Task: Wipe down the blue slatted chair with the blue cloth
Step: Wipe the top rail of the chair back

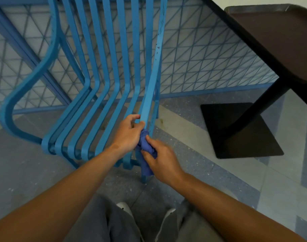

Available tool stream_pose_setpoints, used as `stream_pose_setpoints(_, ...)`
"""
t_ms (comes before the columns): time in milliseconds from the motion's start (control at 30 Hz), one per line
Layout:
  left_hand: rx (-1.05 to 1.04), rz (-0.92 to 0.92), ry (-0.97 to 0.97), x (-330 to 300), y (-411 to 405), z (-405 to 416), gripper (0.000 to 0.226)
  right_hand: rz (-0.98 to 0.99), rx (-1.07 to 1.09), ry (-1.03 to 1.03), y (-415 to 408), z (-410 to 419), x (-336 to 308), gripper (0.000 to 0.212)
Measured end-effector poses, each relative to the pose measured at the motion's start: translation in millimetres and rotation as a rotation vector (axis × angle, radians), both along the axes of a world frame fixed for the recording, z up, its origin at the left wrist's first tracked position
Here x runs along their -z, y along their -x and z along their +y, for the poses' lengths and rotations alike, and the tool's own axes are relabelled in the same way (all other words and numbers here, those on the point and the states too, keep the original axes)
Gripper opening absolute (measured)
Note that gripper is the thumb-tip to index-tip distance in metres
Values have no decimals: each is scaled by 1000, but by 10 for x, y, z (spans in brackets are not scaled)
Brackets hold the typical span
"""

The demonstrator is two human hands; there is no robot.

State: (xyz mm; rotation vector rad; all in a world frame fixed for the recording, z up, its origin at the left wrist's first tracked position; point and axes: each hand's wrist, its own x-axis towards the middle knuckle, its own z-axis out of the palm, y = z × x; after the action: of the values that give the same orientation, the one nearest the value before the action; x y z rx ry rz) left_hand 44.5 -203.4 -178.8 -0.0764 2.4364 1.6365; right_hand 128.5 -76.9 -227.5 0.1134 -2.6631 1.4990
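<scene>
1. Left of both hands, the blue slatted chair (103,95) fills the middle of the view, its curved side rail looping out at the far left and its flat slats running from the back down into the seat toward the person.
2. Behind the chair stands a blue wire-mesh fence (192,55), and under it lies a speckled grey floor (18,165).
3. The left hand (127,135) has its fingers (135,117) curled round the rightmost slat at the seat's front edge, with the thumb pressed on the slat's top.
4. Just right of and below those fingers, touching them, the blue cloth (145,151) is bunched into a wad against the same slat, and a tail of it hangs down beside the chair's front leg.
5. The right hand (162,161) grips the wad, thumb and fingers folded tightly round it.
6. Well to the right of the hands, a dark brown bench (274,42) stands on a black post with a square black base plate (240,131) flat on the floor.
7. Below the hands, grey trousers and two white shoe tips show.
</scene>
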Motion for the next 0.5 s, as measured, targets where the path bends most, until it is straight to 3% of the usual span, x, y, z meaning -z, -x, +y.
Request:
stream_pose_setpoints(300, 149, 73, 162, -93, -525, -755, 34, -128, -425, 46, -56, 2, -202, 38)
stream_pose_setpoints(500, 239, 40, 310, -223, -854, -970, 52, -27, -159, 65, 68, 110, -235, 37)
